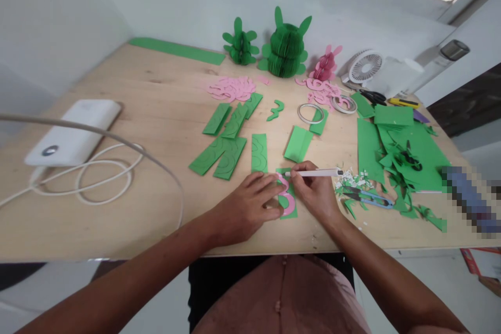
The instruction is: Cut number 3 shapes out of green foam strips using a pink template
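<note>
On a green paper strip (293,212) near the table's front edge lies a pink curved paper cutout (289,203). My left hand (250,203) rests over the strip's left side, fingers spread, fingertips pressing on the cutout. In my right hand (313,188) is a white pen (319,173), its tip at the cutout's upper end. Just beyond my left hand lies another green strip (259,151) with curves drawn on it. Several more marked green strips (230,159) are to the left. Farther back sits a loose green curved cutout (276,110).
Honeycomb paper figures, a large green one (287,49) and a pink one (325,64), stand along the wall. Blue snips (370,197) lie among paper scraps at right. A tape roll (311,113) is mid-table. A white power bank (74,133) with a cable is left.
</note>
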A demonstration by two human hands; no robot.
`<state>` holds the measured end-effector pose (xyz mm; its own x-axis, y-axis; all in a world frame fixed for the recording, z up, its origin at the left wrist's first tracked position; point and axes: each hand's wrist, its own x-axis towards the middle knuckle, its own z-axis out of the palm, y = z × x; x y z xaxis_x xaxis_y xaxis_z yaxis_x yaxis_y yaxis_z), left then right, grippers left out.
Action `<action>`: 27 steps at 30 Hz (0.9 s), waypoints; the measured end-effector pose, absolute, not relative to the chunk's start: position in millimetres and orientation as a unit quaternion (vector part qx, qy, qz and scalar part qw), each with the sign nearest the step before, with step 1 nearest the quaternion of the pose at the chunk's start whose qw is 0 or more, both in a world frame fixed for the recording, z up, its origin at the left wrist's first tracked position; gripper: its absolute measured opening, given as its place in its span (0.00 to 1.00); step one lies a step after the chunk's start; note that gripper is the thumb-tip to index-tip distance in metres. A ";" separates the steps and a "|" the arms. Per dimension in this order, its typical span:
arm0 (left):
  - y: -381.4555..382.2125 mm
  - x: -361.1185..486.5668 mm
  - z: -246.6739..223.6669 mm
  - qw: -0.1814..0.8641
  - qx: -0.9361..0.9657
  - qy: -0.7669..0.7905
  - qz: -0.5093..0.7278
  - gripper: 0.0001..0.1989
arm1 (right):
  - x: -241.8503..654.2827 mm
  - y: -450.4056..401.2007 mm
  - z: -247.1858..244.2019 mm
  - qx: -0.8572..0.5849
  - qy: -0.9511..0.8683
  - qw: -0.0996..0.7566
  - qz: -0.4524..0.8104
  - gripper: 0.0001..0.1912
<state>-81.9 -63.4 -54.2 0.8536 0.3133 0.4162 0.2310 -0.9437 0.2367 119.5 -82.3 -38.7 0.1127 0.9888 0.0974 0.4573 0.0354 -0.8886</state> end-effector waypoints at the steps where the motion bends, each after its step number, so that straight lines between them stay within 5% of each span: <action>1: -63.4 -82.0 -54.3 0.090 0.959 0.143 0.229 0.12 | 119.8 -82.4 -38.8 -0.617 -0.587 0.417 0.317 0.06; 27: -63.8 -81.9 -55.3 0.082 0.958 0.146 0.234 0.13 | 119.7 -86.5 -32.1 -0.627 -0.600 0.395 0.301 0.05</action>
<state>-81.9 -63.8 -55.3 0.8478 0.3180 0.4244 0.2409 -0.9439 0.2260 119.7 -86.5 -32.1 0.0983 0.9903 0.0979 0.5152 0.0335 -0.8564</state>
